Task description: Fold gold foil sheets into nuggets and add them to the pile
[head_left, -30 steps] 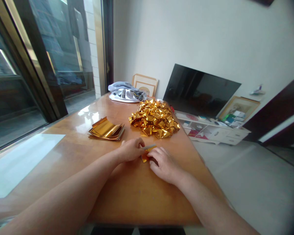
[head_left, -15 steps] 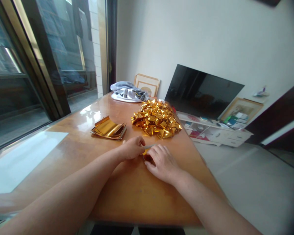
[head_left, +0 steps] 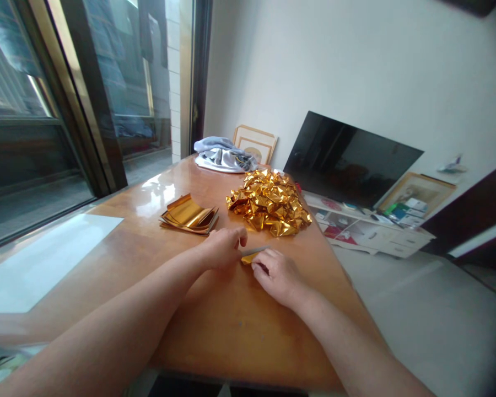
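A small folded strip of gold foil paper (head_left: 248,257) with a greyish edge lies on the wooden table (head_left: 240,336) between my hands. My left hand (head_left: 226,247) is at its left end, fingers curled down against the paper. My right hand (head_left: 276,273) closes its thumb and fingers on the right end, hiding that part. Beyond them rises a heap of folded gold foil pieces (head_left: 273,204). To the left of the heap sits a stack of gold foil sheets (head_left: 188,215), its top sheets curling upward.
Folded clothes (head_left: 221,154) lie at the table's far end, before a leaning picture frame (head_left: 254,140). A white sheet (head_left: 45,259) covers part of the left side. Beyond the right edge stand a television (head_left: 351,160) and a low white cabinet (head_left: 380,240).
My right hand has closed its thumb and fingers lower over the paper, which now looks flatter and narrower. The whole view has shifted slightly.
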`<action>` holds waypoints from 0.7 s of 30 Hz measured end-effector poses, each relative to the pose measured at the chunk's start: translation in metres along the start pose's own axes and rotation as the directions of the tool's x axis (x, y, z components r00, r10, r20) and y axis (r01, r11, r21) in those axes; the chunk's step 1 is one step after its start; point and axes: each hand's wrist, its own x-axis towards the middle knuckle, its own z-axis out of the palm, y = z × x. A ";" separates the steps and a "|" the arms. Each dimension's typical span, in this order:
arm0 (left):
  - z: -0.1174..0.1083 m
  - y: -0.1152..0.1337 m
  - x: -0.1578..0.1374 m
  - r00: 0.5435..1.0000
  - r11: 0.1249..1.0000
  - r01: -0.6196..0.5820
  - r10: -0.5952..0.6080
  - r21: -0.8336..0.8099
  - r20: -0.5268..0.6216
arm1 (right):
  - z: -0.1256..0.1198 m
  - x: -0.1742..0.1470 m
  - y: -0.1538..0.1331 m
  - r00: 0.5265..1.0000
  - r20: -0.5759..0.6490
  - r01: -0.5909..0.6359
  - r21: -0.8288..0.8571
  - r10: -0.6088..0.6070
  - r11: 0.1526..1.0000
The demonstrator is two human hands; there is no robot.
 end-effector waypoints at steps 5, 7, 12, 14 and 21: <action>-0.008 -0.006 -0.002 0.982 0.987 -0.159 0.162 -0.036 0.100 | 0.001 0.002 0.002 0.997 0.004 -0.077 0.083 0.077 0.994; -0.007 -0.005 -0.002 0.976 0.986 -0.167 0.166 -0.004 0.141 | 0.002 0.003 0.003 0.995 0.011 -0.101 0.107 0.101 0.989; -0.003 -0.003 -0.001 0.977 0.989 -0.122 0.104 0.089 0.187 | 0.006 0.005 0.007 0.989 0.016 -0.148 0.162 0.147 0.976; -0.002 -0.002 -0.001 0.977 0.993 -0.097 0.080 0.074 0.200 | 0.008 0.005 0.008 0.986 0.014 -0.164 0.184 0.164 0.969; -0.002 0.001 -0.002 0.975 0.999 0.032 -0.034 0.016 0.218 | 0.017 0.008 0.010 0.974 -0.024 -0.214 0.224 0.225 0.951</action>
